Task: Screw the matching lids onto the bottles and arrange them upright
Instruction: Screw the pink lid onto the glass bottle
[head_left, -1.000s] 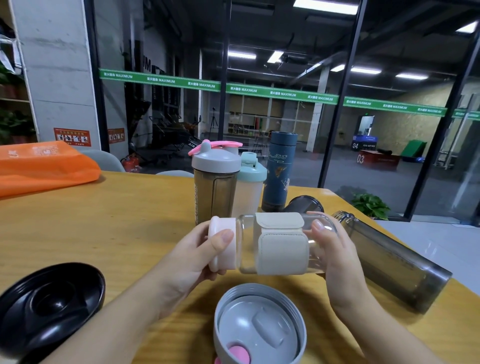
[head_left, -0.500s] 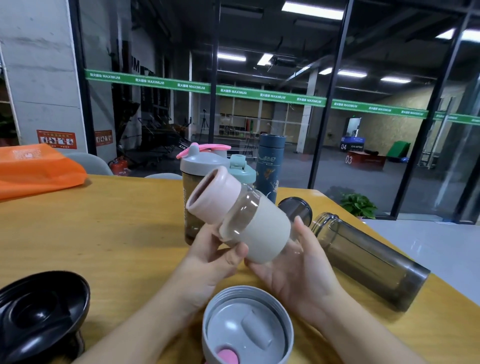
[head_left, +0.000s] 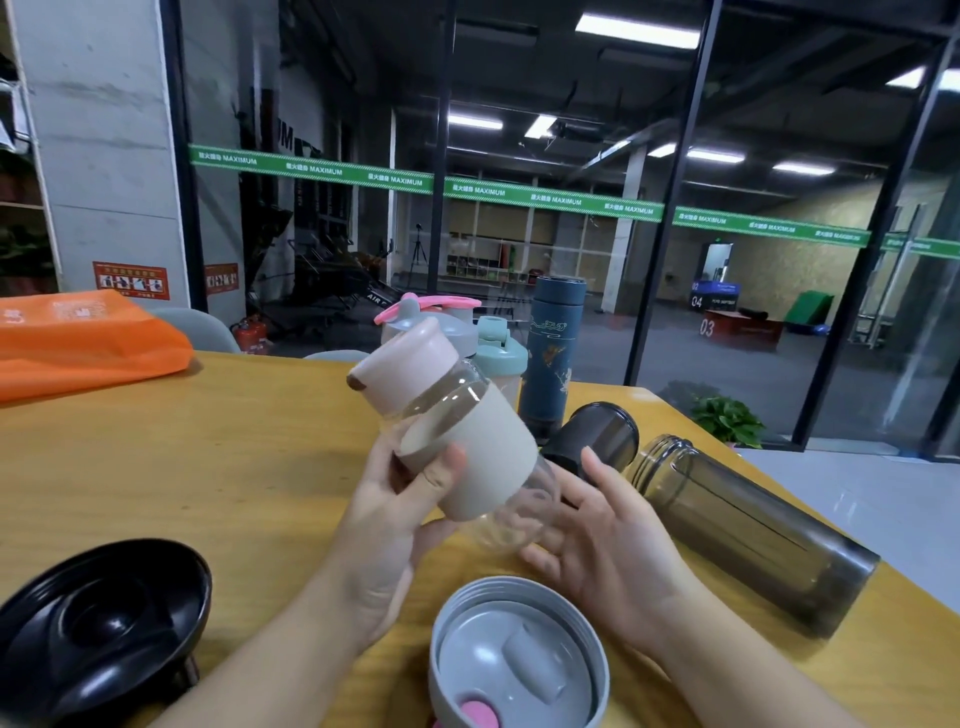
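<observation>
- Wooden table (head_left: 156, 467), yellow-tan top.
- Far left: orange bag (head_left: 78, 338) lying flat.
- Far centre, upright: grey shaker bottle with pink loop (head_left: 441, 317), mint-lidded bottle (head_left: 498, 353), dark blue flask (head_left: 553, 358).
- Right: smoky bottle (head_left: 753, 530) on its side, uncapped; black cup (head_left: 597, 436) also lying beside it.
- Near edge: black lid (head_left: 104, 623), grey lid (head_left: 519, 660), both inverted.
</observation>
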